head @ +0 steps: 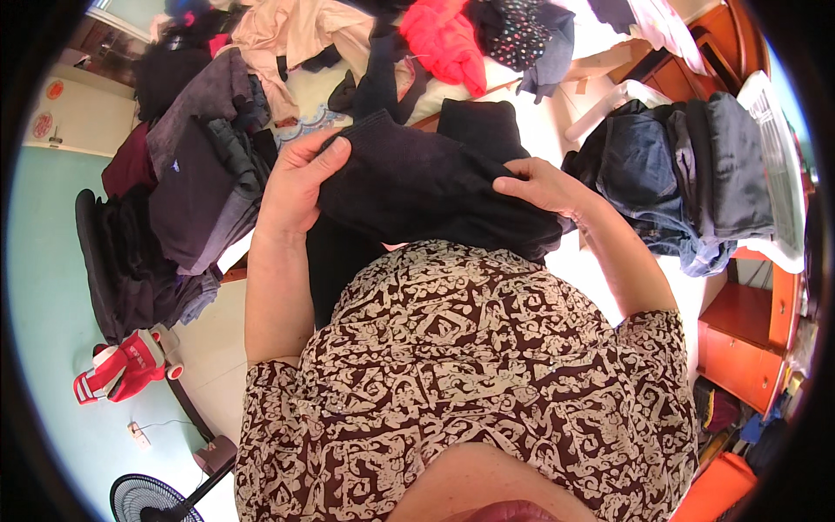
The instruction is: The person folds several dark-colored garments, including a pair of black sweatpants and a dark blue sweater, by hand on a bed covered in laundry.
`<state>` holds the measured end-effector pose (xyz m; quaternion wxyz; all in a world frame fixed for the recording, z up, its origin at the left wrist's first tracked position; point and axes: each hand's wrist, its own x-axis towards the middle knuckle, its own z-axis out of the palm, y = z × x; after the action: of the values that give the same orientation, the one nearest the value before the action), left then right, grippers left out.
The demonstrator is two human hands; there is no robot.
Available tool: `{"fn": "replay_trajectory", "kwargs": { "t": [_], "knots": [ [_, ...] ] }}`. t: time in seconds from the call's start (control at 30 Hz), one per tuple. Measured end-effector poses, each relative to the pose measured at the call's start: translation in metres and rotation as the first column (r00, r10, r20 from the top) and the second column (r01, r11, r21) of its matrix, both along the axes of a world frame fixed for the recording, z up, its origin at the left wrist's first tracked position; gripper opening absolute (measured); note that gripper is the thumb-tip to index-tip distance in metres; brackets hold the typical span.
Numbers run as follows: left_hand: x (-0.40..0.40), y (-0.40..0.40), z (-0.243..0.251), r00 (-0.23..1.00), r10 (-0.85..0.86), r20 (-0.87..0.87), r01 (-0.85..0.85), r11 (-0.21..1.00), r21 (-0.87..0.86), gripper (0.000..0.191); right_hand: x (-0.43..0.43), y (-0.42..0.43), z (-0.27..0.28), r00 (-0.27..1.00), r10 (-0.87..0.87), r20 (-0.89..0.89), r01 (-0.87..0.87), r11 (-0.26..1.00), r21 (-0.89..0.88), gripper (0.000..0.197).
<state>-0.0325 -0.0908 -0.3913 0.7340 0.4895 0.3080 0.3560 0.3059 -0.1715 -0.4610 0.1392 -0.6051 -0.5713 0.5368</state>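
A black knit garment is stretched between my two hands in front of my patterned shirt. My left hand pinches its upper corner at the picture's left, thumb on top. Towards its other end, my right hand grips the cloth between thumb and fingers. Part of the dark cloth droops below my left hand. Just behind the held garment, another piece of black cloth shows; whether it belongs to the same garment, I cannot tell.
Folded dark clothes are stacked at the left. Folded jeans and trousers fill a white plastic basket at the right. Loose clothes, among them a bright red garment, lie ahead. A black fan stands lower left, near a red ride-on toy.
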Motion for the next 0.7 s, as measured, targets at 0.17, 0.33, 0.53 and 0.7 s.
{"fn": "replay_trajectory", "kwargs": {
  "t": [0.17, 0.33, 0.53, 0.7],
  "knots": [
    [-0.002, 0.008, 0.002, 0.993, 0.11, 0.028, -0.109, 0.993, -0.042, 0.022, -0.023, 0.015, 0.003, 0.594, -0.435, -0.677, 0.23, 0.898, -0.375, 0.041],
    [0.004, 0.002, -0.011, 0.947, 0.319, 0.043, -0.322, 0.945, 0.058, 0.021, -0.045, 0.022, 0.026, 0.434, -0.606, -0.667, 0.419, 0.791, -0.445, 0.037],
    [0.062, -0.035, -0.016, 0.864, 0.502, -0.042, -0.482, 0.848, 0.222, 0.026, -0.087, 0.014, 0.038, 0.268, -0.313, -0.911, 0.736, 0.677, -0.016, 0.025],
    [0.089, -0.052, -0.021, 0.91, 0.403, -0.096, -0.228, 0.682, 0.695, 0.028, -0.111, -0.004, 0.038, 0.519, -0.188, -0.834, 0.628, 0.745, 0.223, 0.026]
  ]
}}
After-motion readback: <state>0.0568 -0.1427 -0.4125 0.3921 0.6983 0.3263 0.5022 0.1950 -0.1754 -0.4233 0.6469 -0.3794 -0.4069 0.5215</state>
